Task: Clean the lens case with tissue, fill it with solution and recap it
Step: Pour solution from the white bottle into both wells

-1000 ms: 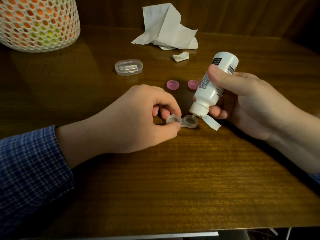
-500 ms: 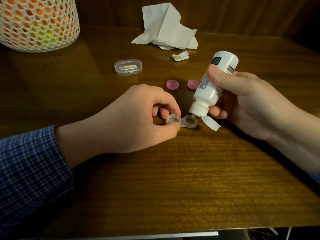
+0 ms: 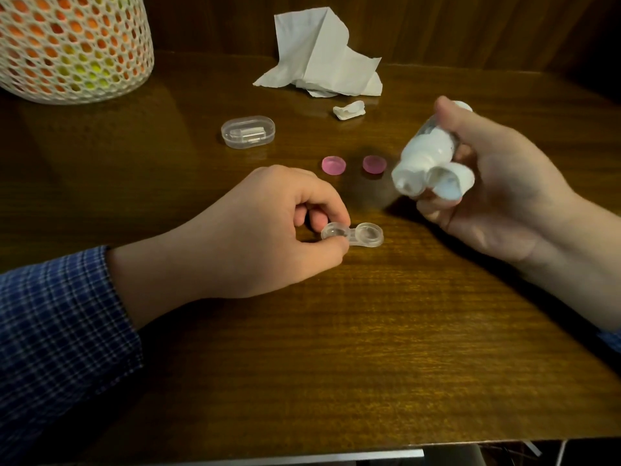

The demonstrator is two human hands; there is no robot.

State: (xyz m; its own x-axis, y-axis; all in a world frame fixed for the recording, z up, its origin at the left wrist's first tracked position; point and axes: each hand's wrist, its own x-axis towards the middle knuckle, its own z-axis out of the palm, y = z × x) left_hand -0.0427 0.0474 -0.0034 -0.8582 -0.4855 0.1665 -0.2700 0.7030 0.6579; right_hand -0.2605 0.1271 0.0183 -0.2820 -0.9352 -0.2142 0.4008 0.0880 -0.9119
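A clear two-well lens case (image 3: 361,236) lies uncapped on the wooden table (image 3: 336,348). My left hand (image 3: 242,230) pinches its left well between thumb and fingers. My right hand (image 3: 504,196) grips a white solution bottle (image 3: 425,156) lifted above and to the right of the case, nozzle pointing toward me, its flip cap (image 3: 452,183) hanging open. Two pink caps (image 3: 333,165) (image 3: 374,164) lie on the table behind the case. A crumpled white tissue (image 3: 322,58) sits at the back, with a small tissue wad (image 3: 349,110) in front of it.
A clear oval plastic box (image 3: 248,132) lies behind my left hand. A white mesh basket (image 3: 70,45) with orange and yellow contents stands at the back left. The table's front edge (image 3: 302,455) runs along the bottom.
My right hand lifted the bottle off the case's right well, up and to the right, and tilted it so the nozzle faces me. My left hand kept holding the case.
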